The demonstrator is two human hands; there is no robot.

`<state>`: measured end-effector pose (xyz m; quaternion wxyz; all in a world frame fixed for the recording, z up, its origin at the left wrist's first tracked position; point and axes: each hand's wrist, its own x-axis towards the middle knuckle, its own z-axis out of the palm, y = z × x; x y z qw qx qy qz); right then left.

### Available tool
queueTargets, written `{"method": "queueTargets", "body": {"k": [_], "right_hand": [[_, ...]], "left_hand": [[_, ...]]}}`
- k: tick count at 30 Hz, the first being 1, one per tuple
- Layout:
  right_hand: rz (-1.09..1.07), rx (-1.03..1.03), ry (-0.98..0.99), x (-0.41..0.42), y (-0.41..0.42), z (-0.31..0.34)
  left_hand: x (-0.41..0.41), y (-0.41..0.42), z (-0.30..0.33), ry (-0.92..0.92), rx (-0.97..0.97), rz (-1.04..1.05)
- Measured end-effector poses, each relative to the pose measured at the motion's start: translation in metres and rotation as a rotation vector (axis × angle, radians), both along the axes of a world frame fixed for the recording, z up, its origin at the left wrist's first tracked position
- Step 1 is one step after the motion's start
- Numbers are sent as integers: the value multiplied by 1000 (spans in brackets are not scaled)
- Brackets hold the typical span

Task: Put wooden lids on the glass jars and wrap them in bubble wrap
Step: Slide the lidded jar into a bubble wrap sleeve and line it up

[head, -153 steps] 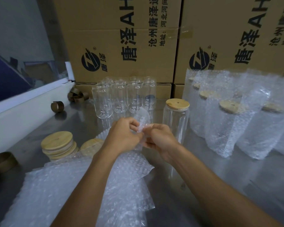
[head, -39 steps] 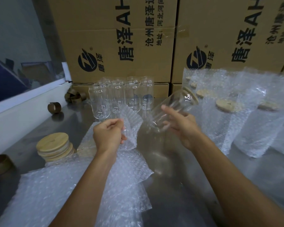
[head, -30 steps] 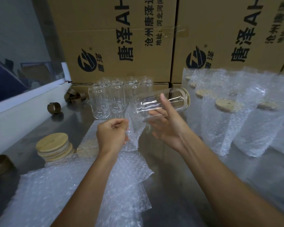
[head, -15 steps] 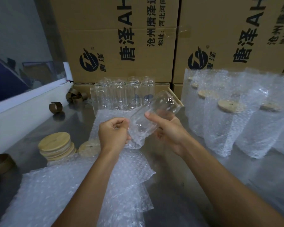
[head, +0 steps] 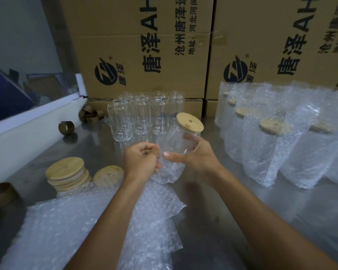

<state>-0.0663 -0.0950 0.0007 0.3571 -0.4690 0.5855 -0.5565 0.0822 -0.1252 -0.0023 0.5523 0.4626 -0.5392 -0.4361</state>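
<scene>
Cardboard boxes (head: 144,45) stand along the table's (head: 232,221) far edge, with bare glass jars (head: 142,115) lined up before them. Over the table's middle, my right hand (head: 195,154) curls its fingers around the lidded jar (head: 176,145), which sits partly in a bubble wrap sleeve (head: 167,172). My left hand (head: 141,162) pinches the sleeve's edge. Spare wooden lids (head: 66,175) are stacked near the left edge, wrapped jars (head: 271,145) toward the right.

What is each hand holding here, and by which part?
Right hand grips the lidded jar round its glass body, below the lid. Left hand pinches the bubble wrap bag at its open edge.
</scene>
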Motion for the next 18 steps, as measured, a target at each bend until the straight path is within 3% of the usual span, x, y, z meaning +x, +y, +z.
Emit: {"method": "queueTargets", "body": {"k": [5,10,15,18], "right_hand": [[-2,119,7,-3,-1,3],[-58,114,6,-7,-6,0],[-160,140,196,-11,-8,-11],[-166,105,108,-11,-7,-5]], "left_hand": [[3,-2,-1,26,35,19],[6,-6,-2,41,59,62],[9,-5,-1,25,69,50],[9,-5,1,35,71,58]]}}
